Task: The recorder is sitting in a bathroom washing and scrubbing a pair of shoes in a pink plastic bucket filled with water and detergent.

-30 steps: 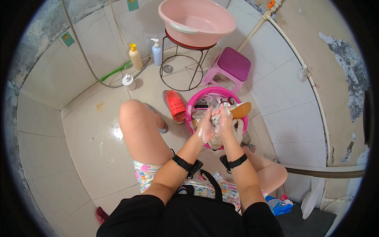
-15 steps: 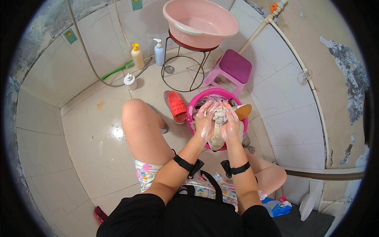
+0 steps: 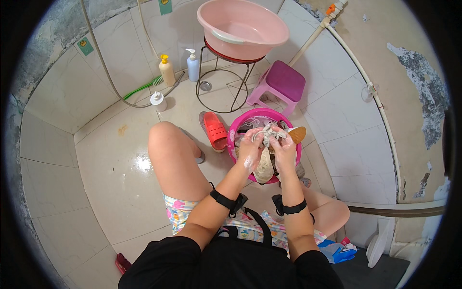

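Grey-white laces (image 3: 266, 137) between left grip (image 3: 249, 147) and right grip (image 3: 285, 148), above pink basin (image 3: 262, 111)

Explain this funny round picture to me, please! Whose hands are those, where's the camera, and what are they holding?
There's no robot here, just a person with bare hands. The camera sits on their head and looks down; its very wide lens makes straight lines bend.

The left hand and right hand hold a pale bundle that looks stringy, maybe laces. They're above a bright pink tub containing shoes; one tan sole sticks up at the right.

On the tiled floor you can see a red slipper, three pump bottles and a purple-topped stool.
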The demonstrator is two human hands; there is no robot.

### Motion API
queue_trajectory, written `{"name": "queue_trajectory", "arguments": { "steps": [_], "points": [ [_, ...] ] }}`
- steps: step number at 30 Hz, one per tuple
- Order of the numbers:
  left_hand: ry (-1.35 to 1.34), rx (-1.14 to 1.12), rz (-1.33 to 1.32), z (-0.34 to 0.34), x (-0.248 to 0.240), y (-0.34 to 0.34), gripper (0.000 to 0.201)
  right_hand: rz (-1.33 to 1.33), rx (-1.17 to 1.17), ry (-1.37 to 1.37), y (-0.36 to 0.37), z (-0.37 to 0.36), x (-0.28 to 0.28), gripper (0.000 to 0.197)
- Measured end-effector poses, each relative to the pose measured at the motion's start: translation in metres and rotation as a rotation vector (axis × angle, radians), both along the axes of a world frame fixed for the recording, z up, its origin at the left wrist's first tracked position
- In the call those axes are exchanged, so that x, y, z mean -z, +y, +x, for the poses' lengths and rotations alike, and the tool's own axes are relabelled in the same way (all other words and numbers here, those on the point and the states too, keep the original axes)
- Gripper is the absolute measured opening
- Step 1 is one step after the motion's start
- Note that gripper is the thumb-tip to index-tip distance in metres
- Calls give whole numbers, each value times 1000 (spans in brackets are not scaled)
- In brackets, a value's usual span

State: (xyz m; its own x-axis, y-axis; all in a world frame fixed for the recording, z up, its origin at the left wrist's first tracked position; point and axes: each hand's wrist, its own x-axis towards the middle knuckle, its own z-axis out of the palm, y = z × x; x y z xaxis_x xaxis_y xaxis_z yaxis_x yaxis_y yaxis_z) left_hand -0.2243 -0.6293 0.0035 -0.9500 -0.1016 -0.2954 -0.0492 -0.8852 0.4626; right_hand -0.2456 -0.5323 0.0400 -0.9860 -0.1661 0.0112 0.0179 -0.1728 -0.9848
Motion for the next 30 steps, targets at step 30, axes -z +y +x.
{"name": "queue_trajectory", "arguments": {
  "steps": [30],
  "points": [
    [53, 57, 697, -4, -9, -33, 25, 932, -267, -102, 16, 5, -34, 35]
  ]
}}
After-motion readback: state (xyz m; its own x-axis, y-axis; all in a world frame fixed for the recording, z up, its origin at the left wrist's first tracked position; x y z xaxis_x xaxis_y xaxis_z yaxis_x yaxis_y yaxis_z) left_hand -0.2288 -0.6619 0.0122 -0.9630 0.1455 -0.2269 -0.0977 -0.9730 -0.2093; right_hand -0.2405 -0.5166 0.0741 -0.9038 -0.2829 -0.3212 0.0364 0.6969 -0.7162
